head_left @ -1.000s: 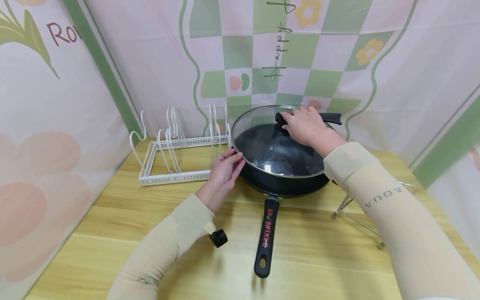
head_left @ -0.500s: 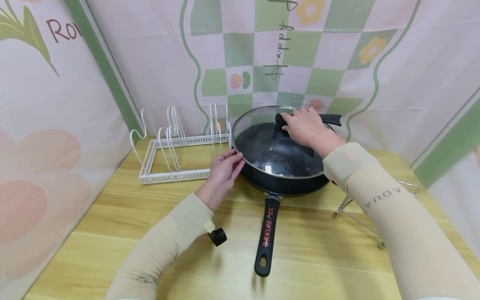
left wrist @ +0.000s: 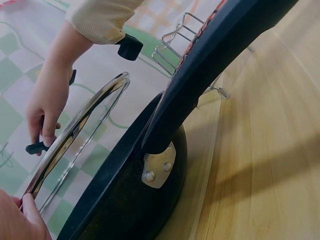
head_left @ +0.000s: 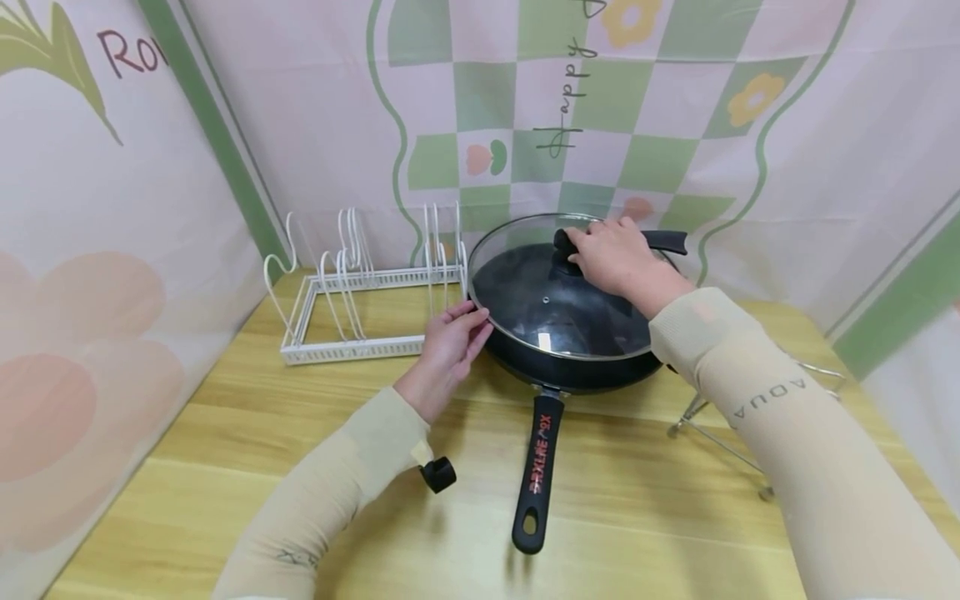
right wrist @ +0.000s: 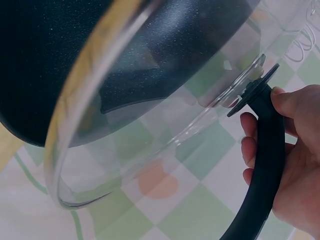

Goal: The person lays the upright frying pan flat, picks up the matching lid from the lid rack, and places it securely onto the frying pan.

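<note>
A glass lid with a metal rim is held over a black frying pan. My right hand grips the lid's long black handle, fingers curled round it. At the lid's left edge, my left hand pinches the rim between thumb and fingers. From the left wrist view, a gap shows between the lid's rim and the pan, and the lid stands tilted relative to it. The pan's black handle with red lettering points toward me; metal rivets join it to the pan.
Left of the pan stands a white wire rack with upright loops, close to the pan's side. A folding metal wire stand sits at the right, partly behind my right sleeve. Printed cloth hangs behind the wooden table.
</note>
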The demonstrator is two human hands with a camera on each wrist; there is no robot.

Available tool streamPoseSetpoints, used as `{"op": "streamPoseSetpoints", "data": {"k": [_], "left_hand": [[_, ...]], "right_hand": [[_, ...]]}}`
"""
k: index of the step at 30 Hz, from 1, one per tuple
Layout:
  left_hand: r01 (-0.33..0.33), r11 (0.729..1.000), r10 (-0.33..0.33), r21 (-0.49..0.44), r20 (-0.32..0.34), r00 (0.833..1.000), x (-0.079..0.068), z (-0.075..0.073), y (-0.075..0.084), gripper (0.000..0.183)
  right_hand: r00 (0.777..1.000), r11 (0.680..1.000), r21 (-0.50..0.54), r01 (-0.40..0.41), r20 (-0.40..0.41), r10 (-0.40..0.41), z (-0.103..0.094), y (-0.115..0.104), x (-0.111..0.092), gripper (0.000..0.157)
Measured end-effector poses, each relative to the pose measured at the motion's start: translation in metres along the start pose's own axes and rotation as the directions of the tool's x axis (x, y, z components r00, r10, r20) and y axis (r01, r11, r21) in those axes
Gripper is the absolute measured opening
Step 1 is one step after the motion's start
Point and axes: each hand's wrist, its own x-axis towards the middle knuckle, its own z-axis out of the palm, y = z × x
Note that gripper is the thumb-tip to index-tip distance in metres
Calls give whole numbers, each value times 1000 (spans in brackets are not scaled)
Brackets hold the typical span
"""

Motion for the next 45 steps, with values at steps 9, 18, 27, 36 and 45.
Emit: {"op": "streamPoseSetpoints", "data": {"k": [9, 18, 27, 36, 45], "left_hand": [[2, 1000, -2, 1, -12, 1000, 0, -2, -3, 21], [16, 1000, -15, 21, -13, 1000, -1, -4, -3, 28], [18, 1000, -18, 21, -22, 1000, -1, -5, -6, 27], [28, 999, -27, 38, -32, 999, 1, -6, -9, 32], [22, 999, -20, 48, -43, 999, 0, -6, -10, 33]], "right_hand": [[1000, 1000, -4, 10, -10, -10, 2, -2, 0, 46], [1000, 1000, -7, 10, -10, -10, 9, -4, -1, 46], [1000, 1000, -12, -2, 3, 2, 10, -5, -2, 47], [1000, 1000, -3, 2, -6, -2, 13, -4, -1, 46], [1000, 1000, -21, -1, 17, 1, 20, -3, -1, 47]]}}
